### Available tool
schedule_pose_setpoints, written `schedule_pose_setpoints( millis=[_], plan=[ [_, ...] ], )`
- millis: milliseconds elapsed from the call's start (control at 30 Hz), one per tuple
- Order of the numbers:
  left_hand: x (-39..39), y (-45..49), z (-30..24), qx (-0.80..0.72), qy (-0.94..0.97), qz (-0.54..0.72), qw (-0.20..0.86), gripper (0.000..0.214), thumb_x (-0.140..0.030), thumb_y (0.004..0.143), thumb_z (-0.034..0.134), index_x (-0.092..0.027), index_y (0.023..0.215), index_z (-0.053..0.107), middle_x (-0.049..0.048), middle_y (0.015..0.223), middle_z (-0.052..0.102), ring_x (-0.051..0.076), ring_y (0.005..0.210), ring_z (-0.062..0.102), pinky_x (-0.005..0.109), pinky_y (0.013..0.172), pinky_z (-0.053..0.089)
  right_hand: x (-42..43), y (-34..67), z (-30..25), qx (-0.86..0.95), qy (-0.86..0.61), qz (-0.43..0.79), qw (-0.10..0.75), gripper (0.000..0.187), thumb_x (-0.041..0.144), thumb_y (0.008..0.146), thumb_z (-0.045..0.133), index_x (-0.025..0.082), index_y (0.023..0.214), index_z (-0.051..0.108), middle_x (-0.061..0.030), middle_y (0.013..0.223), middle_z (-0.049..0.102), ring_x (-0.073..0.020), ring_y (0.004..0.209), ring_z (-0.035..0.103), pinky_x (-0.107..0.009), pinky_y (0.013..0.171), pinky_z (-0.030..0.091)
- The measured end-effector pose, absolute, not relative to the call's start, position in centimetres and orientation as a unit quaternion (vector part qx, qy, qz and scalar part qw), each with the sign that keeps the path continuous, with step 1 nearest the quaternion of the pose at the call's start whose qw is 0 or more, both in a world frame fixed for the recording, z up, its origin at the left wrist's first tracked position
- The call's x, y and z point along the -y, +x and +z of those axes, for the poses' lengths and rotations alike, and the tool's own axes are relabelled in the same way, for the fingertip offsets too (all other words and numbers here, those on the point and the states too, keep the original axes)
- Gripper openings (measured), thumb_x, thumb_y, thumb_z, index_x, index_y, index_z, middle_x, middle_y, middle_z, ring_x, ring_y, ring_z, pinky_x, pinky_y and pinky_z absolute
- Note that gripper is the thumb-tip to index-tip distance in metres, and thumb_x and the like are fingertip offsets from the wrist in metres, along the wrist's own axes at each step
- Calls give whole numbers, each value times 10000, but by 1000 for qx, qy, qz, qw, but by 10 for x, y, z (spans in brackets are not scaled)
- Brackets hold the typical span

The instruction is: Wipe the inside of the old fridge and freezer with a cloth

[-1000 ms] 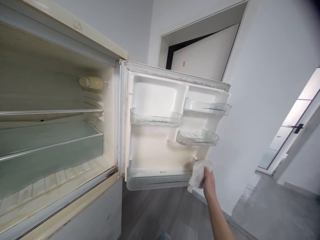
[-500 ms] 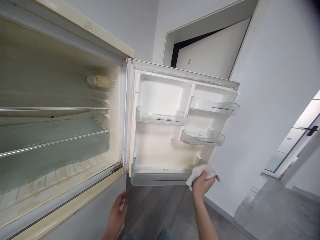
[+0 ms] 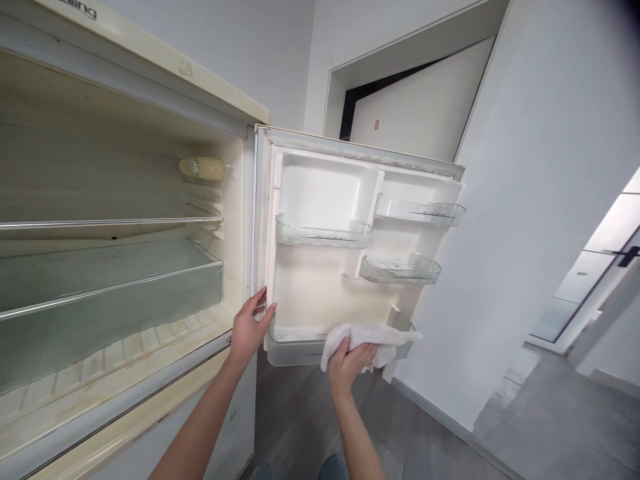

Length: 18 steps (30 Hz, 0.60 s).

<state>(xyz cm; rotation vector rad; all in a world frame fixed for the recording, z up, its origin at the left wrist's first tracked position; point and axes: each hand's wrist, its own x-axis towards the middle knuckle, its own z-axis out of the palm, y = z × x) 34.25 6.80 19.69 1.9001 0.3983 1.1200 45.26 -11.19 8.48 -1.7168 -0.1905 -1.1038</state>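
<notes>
My right hand [image 3: 350, 363] grips a white cloth [image 3: 370, 340] against the bottom door bin [image 3: 297, 353] of the open fridge door [image 3: 310, 287]. The cloth covers the middle of that bin's rim and drapes to the right. At the door's hinge side, my left hand [image 3: 253, 327] has its fingers apart, with fingertips at the door's inner edge. Higher on the door are clear plastic bins: one at the left [image 3: 323, 235] and two at the right, an upper one [image 3: 423, 211] and a lower one [image 3: 400, 269].
To the left, the fridge interior [image 3: 100, 153] holds a glass shelf [image 3: 110, 222], a clear drawer [image 3: 125, 293] and a yellowish lamp cover [image 3: 201, 168]. A white wall [image 3: 505, 220] stands right of the door. Grey flooring [image 3: 300, 413] lies below, and a doorway with a white door [image 3: 415, 107] is behind.
My right hand has slid the cloth leftward along the bottom bin from its right end. My left hand has risen from below to the door's hinge-side edge.
</notes>
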Motion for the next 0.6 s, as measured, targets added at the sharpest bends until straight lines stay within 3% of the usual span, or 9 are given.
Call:
schedule_pose_setpoints(
  millis=[167, 433, 600],
  plan=[
    [-65, 345, 204, -198, 760, 445, 430, 520, -455, 742, 590, -238, 1212, 544, 84, 1169, 699, 184, 971, 692, 383, 935, 575, 59, 416, 75, 222, -729, -486, 428, 429, 294, 885, 442, 107, 1266, 380, -283, 1311, 407, -399, 1352, 193, -735, 959, 224],
    [-66, 345, 202, -199, 765, 435, 432, 544, -448, 735, 597, -205, 1219, 551, 114, 1163, 711, 189, 1006, 693, 350, 950, 565, 10, 372, 65, 367, -727, -467, 346, 305, 259, 853, 469, 214, 1141, 555, -125, 1036, 636, -306, 1120, 494, -534, 932, 359],
    [-64, 345, 205, -211, 776, 439, 401, 527, -406, 736, 593, -199, 1219, 553, 108, 1131, 727, 208, 976, 704, 396, 966, 555, 42, 389, 55, 408, -716, -466, 320, 291, 291, 843, 502, 249, 1119, 584, -92, 1010, 672, -277, 1027, 576, -461, 854, 417]
  ],
)
